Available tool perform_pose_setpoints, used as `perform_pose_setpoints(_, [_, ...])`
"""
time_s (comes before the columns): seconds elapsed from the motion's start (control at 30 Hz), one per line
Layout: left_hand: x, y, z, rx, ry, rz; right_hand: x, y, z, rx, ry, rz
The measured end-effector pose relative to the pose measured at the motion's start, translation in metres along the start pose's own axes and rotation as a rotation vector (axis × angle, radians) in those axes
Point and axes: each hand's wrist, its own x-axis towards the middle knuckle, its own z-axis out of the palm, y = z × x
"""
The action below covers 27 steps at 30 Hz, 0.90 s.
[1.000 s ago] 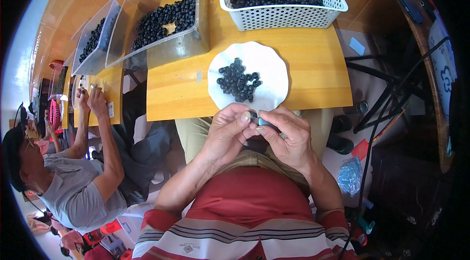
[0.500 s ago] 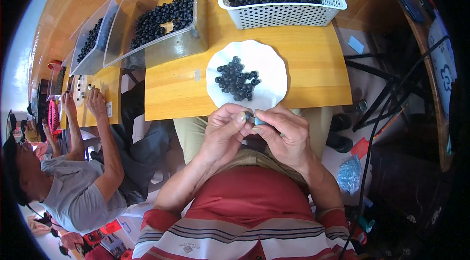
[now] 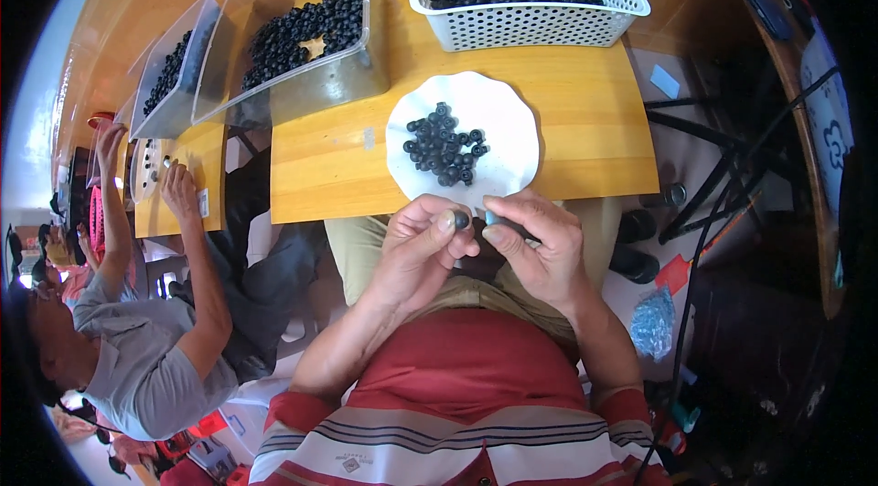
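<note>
My left hand (image 3: 413, 246) pinches a small dark round piece (image 3: 460, 220) between thumb and fingertips, just off the table's front edge. Beside it, my right hand (image 3: 541, 244) grips a slim tool (image 3: 491, 215) with a light blue part showing past the fingertips; the rest is mostly hidden. A narrow gap separates the two hands. Beyond them stands a white plate (image 3: 514, 125) with a wavy rim. On it lies a heap of small black round pieces (image 3: 444, 149), some with holes.
A white perforated basket (image 3: 530, 36) of black pieces stands at the table's back. Clear plastic boxes (image 3: 334, 88) with more pieces stand at the left. A co-worker (image 3: 151, 331) sits left at another table. A black cable (image 3: 692, 289) hangs at the right.
My right hand has drawn the blue tool slightly right, away from the round piece, which stays in my left hand. The co-worker's farther arm has risen toward the boxes.
</note>
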Motion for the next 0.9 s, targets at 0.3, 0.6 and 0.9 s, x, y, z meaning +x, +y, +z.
perform_pose_setpoints(0.3, [-0.0015,0.0001,-0.0006,-0.013,0.026,-0.034,-0.0023,0.0007,0.0079,0.006,-0.032,-0.116])
perform_pose_setpoints(0.6, [-0.0042,0.0004,-0.0005,-0.018,0.037,-0.044,-0.0025,-0.0025,0.0082,-0.045,-0.014,-0.119])
perform_pose_setpoints(0.9, [-0.0055,0.0017,-0.0020,0.009,0.025,-0.056,-0.0026,-0.0045,0.0066,-0.070,-0.011,-0.121])
